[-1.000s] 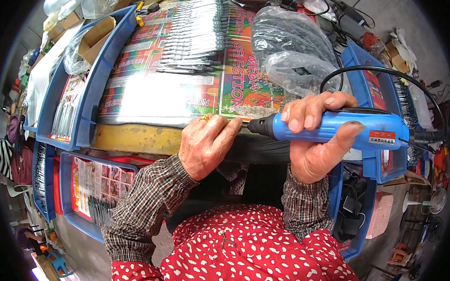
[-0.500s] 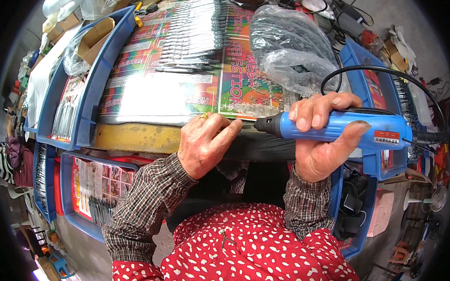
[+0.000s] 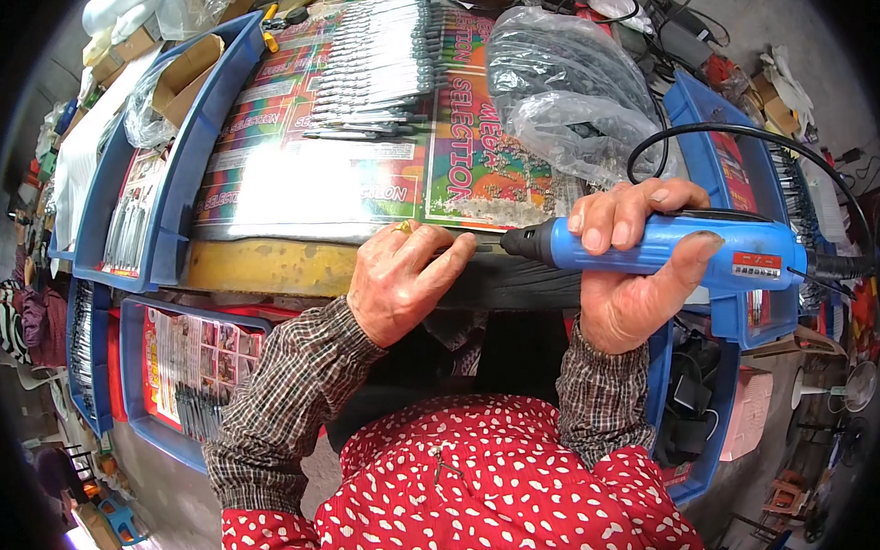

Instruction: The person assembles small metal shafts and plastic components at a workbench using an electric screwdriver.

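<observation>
My right hand is wrapped round a blue electric screwdriver with a black nose, held level with its tip to the left. A thin metal bit reaches from the nose to the fingertips of my left hand. That hand is closed in a pinch at the table's front edge, and what it grips is too small and hidden to name. Beyond my hands, a row of slim silver-and-black rods like pens lies across the colourful printed sheet covering the table.
A clear plastic bag with dark contents lies at the back right. Blue trays stand at the left, lower left and right. A black cable arches above the screwdriver. Small dark bits are scattered on the sheet.
The screwdriver's nose has shifted slightly to the right, and more of the bit shows between it and my left fingertips. Both hands keep their grip.
</observation>
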{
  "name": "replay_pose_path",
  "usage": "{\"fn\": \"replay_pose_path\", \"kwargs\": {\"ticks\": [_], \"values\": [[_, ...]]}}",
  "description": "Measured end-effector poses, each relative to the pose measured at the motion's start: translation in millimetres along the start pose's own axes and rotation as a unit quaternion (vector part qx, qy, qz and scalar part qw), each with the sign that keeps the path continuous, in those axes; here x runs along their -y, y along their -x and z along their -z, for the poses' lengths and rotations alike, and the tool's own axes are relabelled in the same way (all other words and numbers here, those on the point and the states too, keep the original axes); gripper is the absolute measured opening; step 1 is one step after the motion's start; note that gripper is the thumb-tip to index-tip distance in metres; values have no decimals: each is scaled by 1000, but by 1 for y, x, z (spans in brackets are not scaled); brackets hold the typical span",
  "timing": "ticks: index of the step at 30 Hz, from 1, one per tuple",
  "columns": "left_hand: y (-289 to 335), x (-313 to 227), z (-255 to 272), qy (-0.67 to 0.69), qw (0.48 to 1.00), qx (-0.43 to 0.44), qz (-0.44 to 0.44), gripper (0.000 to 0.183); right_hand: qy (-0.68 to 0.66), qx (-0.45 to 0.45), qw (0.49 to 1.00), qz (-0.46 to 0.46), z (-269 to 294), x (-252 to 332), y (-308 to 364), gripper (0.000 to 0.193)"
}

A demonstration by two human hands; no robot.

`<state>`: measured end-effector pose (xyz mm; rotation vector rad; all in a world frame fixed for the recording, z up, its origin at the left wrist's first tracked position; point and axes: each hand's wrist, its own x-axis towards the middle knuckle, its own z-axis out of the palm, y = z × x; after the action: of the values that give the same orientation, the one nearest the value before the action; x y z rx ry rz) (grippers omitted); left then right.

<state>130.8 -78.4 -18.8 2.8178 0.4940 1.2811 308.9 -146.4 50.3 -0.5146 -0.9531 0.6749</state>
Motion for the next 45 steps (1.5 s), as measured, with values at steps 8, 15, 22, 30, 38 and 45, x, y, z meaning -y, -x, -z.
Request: {"fn": "replay_pose_path", "kwargs": {"ticks": [8,15,22,30,38,45], "values": [[3,-1,0,-23,1000,13,-8,35,-5,-5,1000,-2,1,1,1,46],[5,2,-1,-15,1000,2,-9,36,-5,-13,1000,-9,-1,1,1,46],[5,2,0,-18,1000,6,-16,38,-4,-13,1000,-10,0,1,1,46],[4,1,-1,-21,1000,2,-21,38,5,-15,1000,0,1,0,2,44],[-2,-6,0,-24,999,41,23,33,25,-17,999,15,2,1,3,43],[0,-7,-2,43,995,-15,92,24,25,8,999,27,3,4,6,43]]}}
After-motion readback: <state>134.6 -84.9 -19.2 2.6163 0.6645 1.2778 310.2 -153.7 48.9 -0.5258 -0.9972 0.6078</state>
